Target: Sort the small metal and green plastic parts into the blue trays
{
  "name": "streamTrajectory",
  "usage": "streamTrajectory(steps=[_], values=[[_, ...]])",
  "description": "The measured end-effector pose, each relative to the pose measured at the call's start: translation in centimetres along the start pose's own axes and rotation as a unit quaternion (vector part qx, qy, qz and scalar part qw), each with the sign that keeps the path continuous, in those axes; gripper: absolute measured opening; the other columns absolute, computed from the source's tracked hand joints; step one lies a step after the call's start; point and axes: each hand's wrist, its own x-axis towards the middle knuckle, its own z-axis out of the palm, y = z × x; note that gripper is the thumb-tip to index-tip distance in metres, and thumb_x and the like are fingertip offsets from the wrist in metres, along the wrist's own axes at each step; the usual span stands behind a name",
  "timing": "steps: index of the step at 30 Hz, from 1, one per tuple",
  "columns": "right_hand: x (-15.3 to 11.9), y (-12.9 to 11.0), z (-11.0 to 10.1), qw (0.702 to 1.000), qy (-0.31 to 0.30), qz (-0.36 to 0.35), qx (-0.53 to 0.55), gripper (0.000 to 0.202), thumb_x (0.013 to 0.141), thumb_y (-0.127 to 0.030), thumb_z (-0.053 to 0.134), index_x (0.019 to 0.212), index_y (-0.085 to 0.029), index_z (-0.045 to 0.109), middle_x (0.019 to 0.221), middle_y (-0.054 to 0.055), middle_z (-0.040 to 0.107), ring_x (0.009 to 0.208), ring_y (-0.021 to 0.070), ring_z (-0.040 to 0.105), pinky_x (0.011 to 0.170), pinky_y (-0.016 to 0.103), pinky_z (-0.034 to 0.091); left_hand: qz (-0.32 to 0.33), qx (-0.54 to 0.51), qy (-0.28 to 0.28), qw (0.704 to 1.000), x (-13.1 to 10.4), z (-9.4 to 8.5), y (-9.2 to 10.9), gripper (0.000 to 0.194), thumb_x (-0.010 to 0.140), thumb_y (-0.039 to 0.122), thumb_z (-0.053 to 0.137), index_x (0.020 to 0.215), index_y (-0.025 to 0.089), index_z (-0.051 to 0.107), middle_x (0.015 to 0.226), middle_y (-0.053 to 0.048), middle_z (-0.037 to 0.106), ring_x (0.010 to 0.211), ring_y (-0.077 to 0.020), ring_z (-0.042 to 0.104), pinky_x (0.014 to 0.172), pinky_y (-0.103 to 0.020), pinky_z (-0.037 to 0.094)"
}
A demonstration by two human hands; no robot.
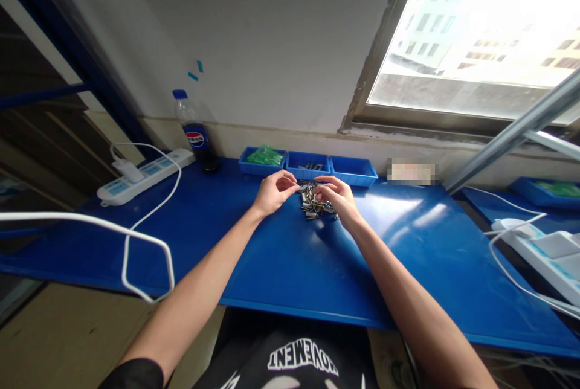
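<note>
A pile of small metal parts [312, 205] lies on the blue table [281, 268], between my two hands. At the pile's left edge, my left hand [275, 191] has thumb and fingertips pinched on a small silvery piece. My right hand [338, 197] reaches over the pile's right side with its fingers curled; what its fingertips touch, if anything, is too small to tell. Behind the hands stand three joined blue trays: the left tray [244, 167] holds green packets [265, 155], the middle tray [301, 174] some metal pieces, and the right tray [356, 179] shows a bare bottom.
A cola bottle [196, 135] stands at the back left beside a white power strip [147, 177]. A white cable [149, 218] loops over the table's left side. Further right are another power strip [544, 256] and a blue tray [539, 194].
</note>
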Motion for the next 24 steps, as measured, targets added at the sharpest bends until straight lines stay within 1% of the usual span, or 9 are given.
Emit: streamTrajectory(steps=[3,6,12,14,16,18,20,22,24], values=[[-0.1,0.0,0.2,0.999,-0.044,0.016,0.002,0.04,0.078,-0.035,0.077,0.115,-0.02,0.074,0.081,0.003,0.077,0.066,0.0154,0.063,0.067,0.03,0.05,-0.022,-0.064,-0.005,0.998,0.1,0.2,0.3,0.035,0.076,0.041,0.085,0.094,0.017,0.067,0.087,-0.006,0.077,0.085,-0.0214,0.077,0.086,-0.035,0.062],[-0.2,0.1,0.2,0.996,-0.088,0.031,0.014,0.042,0.078,-0.038,0.079,0.116,-0.02,0.075,0.088,0.005,0.078,0.069,0.0156,0.065,0.069,0.03,0.051,-0.032,-0.09,-0.015,0.995,0.1,0.4,0.5,0.038,0.075,0.044,0.086,0.093,0.017,0.068,0.086,-0.005,0.077,0.083,-0.0203,0.077,0.085,-0.034,0.062],[-0.3,0.1,0.0,0.993,-0.106,0.033,0.039,0.036,0.078,-0.041,0.083,0.107,-0.02,0.078,0.087,0.004,0.077,0.071,0.0152,0.066,0.073,0.03,0.053,-0.026,-0.081,-0.035,0.996,-0.2,0.8,0.9,0.038,0.076,0.046,0.085,0.092,0.016,0.068,0.086,-0.006,0.078,0.08,-0.0206,0.076,0.081,-0.033,0.063],[-0.2,0.2,0.0,0.994,-0.097,0.034,0.032,0.033,0.078,-0.042,0.083,0.102,-0.02,0.078,0.082,0.003,0.076,0.068,0.0149,0.065,0.069,0.03,0.052,-0.014,-0.035,-0.043,0.998,-0.3,0.7,0.9,0.033,0.081,0.046,0.08,0.092,0.016,0.07,0.088,-0.007,0.078,0.082,-0.0214,0.076,0.08,-0.032,0.062],[-0.1,0.3,0.1,0.997,-0.071,0.039,0.016,0.03,0.078,-0.044,0.082,0.094,-0.02,0.077,0.074,0.002,0.072,0.062,0.0145,0.061,0.063,0.03,0.05,0.014,0.06,-0.04,0.997,-0.4,0.6,0.7,0.026,0.089,0.043,0.073,0.092,0.017,0.073,0.091,-0.007,0.079,0.084,-0.0216,0.075,0.081,-0.033,0.061],[0.0,0.3,0.1,0.999,-0.035,0.034,0.006,0.029,0.078,-0.047,0.081,0.089,-0.021,0.075,0.068,0.0,0.069,0.058,0.015,0.06,0.061,0.03,0.05,0.055,0.174,-0.045,0.982,-0.6,0.4,0.4,0.021,0.094,0.036,0.066,0.097,0.018,0.077,0.099,-0.008,0.079,0.091,-0.023,0.073,0.088,-0.036,0.06],[0.0,0.0,0.1,1.0,-0.009,0.005,0.022,0.031,0.08,-0.048,0.079,0.097,-0.022,0.075,0.079,0.003,0.074,0.068,0.0182,0.066,0.067,0.032,0.053,0.092,0.262,-0.069,0.958,-0.8,0.2,0.0,0.022,0.095,0.029,0.063,0.107,0.019,0.078,0.11,-0.01,0.077,0.102,-0.0256,0.07,0.098,-0.041,0.056],[-0.1,-0.3,0.0,0.998,0.0,-0.034,0.054,0.039,0.082,-0.046,0.076,0.116,-0.026,0.073,0.112,0.006,0.077,0.092,0.0227,0.072,0.082,0.036,0.057,0.109,0.314,-0.098,0.938,-0.9,0.1,-0.4,0.027,0.095,0.025,0.062,0.117,0.02,0.077,0.118,-0.011,0.074,0.109,-0.027,0.066,0.103,-0.044,0.054],[-0.1,-0.4,0.0,0.996,0.004,-0.055,0.077,0.052,0.083,-0.043,0.076,0.133,-0.033,0.066,0.14,0.005,0.067,0.112,0.0255,0.07,0.095,0.039,0.056,0.11,0.342,-0.106,0.927,-1.0,0.1,-0.6,0.029,0.095,0.023,0.062,0.12,0.022,0.077,0.119,-0.011,0.072,0.108,-0.0267,0.064,0.104,-0.044,0.054]])
